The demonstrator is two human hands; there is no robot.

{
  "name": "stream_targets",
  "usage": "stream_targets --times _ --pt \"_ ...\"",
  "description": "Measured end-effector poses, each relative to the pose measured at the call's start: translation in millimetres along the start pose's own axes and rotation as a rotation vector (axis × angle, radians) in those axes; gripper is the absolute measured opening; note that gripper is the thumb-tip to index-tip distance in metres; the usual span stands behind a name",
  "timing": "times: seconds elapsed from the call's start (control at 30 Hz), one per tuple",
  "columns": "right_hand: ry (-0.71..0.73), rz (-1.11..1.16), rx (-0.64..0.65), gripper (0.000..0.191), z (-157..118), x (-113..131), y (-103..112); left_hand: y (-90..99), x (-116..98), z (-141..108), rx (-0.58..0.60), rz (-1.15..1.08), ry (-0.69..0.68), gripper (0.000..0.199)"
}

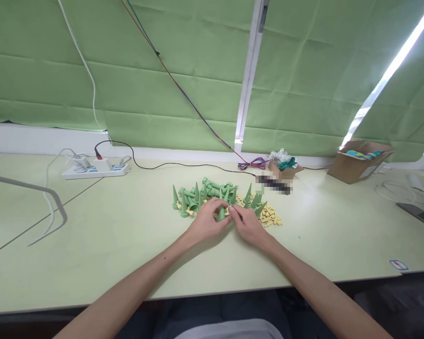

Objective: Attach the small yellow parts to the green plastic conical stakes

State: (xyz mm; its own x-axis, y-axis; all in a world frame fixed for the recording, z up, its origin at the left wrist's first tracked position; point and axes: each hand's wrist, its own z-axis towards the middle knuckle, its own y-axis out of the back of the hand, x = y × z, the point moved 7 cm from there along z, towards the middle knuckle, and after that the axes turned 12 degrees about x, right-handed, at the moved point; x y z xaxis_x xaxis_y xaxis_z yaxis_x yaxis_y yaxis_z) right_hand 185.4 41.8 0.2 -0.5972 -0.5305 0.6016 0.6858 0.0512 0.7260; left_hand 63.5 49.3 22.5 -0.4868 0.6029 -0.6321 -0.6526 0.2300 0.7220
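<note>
My left hand (pixel 209 220) is curled around a green plastic cone (pixel 222 213), which stands upright between its thumb and fingers. My right hand (pixel 248 224) is closed in a pinch against that cone's right side; whatever lies between its fingertips is too small and hidden to name. Several more green cones (pixel 184 207) stand to the left, some with small yellow pieces at their sides. Behind my hands lies a heap of green cone-shaped parts (pixel 212 184). Small yellow plastic pieces (pixel 270 216) are piled just right of my right hand, partly behind more green cones.
A white power strip (pixel 95 170) with plugs sits at the back left. Toward the back right are a small open carton (pixel 285 172), coiled red and blue wire (pixel 252 164) and a larger cardboard box (pixel 356 165). A thin black cable (pixel 183 164) crosses the table (pixel 109 254).
</note>
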Motion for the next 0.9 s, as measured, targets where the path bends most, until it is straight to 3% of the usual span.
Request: stream_targets --times 0.43,0.9 --pt "0.001 0.014 0.014 0.042 0.1 -0.4 -1.2 -4.9 -1.9 -3.7 0.027 0.049 -0.053 0.019" --pt "-0.018 0.088 -0.009 0.049 2.0 -3.3 -0.9 -8.9 5.0 -3.3 0.079 -0.004 -0.023 0.033"
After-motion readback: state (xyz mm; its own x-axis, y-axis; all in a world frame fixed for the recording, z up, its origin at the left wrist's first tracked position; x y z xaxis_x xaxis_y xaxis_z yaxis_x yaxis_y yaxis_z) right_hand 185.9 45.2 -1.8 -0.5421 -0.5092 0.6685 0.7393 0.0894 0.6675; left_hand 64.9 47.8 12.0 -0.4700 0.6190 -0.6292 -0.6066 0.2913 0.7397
